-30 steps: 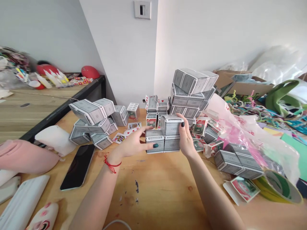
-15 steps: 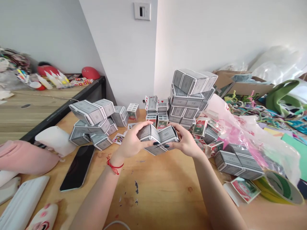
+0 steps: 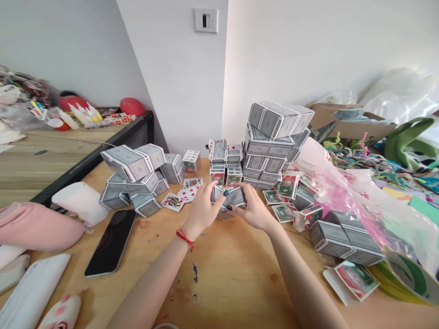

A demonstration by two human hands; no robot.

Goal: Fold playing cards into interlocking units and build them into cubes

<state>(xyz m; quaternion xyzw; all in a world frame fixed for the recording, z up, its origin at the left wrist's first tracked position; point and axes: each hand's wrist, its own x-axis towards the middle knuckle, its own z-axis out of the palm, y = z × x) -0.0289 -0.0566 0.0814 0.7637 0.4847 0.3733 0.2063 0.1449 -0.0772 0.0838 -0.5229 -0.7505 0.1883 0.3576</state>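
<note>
A block folded from grey-backed playing cards [image 3: 236, 197] is between my two hands at the middle of the wooden table. My left hand [image 3: 202, 208], with a red string bracelet at the wrist, is curled around its left side, the thumb over the near face. My right hand [image 3: 255, 206] grips its right side, fingers on top and thumb in front. The hands partly hide the block; I cannot tell whether it touches the table. Just beyond it stand small card blocks [image 3: 217, 151] on red and green card boxes. To the left lie loose playing cards [image 3: 173, 202].
A tall stack of card blocks [image 3: 267, 147] rises at the back right, a lower pile [image 3: 126, 162] at the left. A phone [image 3: 111, 242] lies at left. Card boxes [image 3: 283, 212], another card-block cluster [image 3: 345, 240] and a yellow tape roll [image 3: 384, 278] sit at right.
My hands and the block have moved slightly away from me, towards the small blocks behind. My left hand has come inward, its thumb now higher. More loose cards show at the left.
</note>
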